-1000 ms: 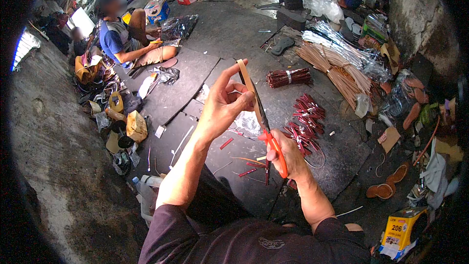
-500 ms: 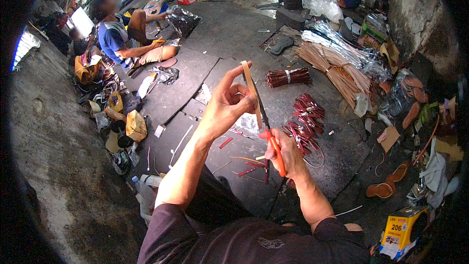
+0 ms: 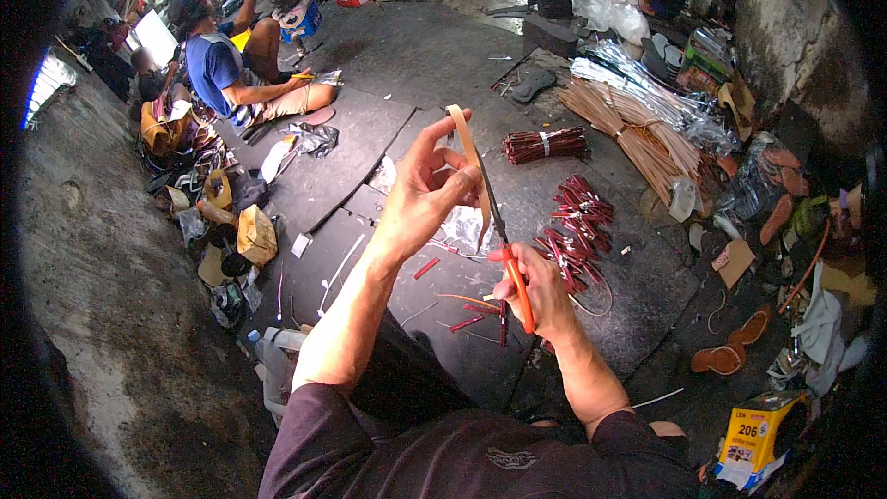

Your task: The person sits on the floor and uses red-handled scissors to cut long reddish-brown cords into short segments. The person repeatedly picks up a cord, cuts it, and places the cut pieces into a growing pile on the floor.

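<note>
My left hand (image 3: 414,201) pinches a narrow tan strip (image 3: 468,146), its index finger stretched up behind the top end. The strip hangs down in a slight curve, its lower end bent to the left. My right hand (image 3: 547,300) grips scissors (image 3: 519,285) with orange handles. Their dark blades point up and lie along the right side of the strip; whether they touch it I cannot tell. Below and to the right of the hands, a loose pile of short dark red strips (image 3: 582,212) lies on the floor. A few red offcuts (image 3: 427,268) are scattered under my wrists.
A tied bundle of dark red strips (image 3: 545,145) lies ahead, with long tan strips (image 3: 628,129) to its right. Sandals (image 3: 721,358) and a yellow box (image 3: 753,434) are at the right. At the far left a person (image 3: 217,74) sits by the wall; another crouches at the back right.
The strip's lower end now bends away to the left; before, it ran straighter beside the blades. The scissors have shifted slightly. The person at left has lifted a dark shiny bundle high.
</note>
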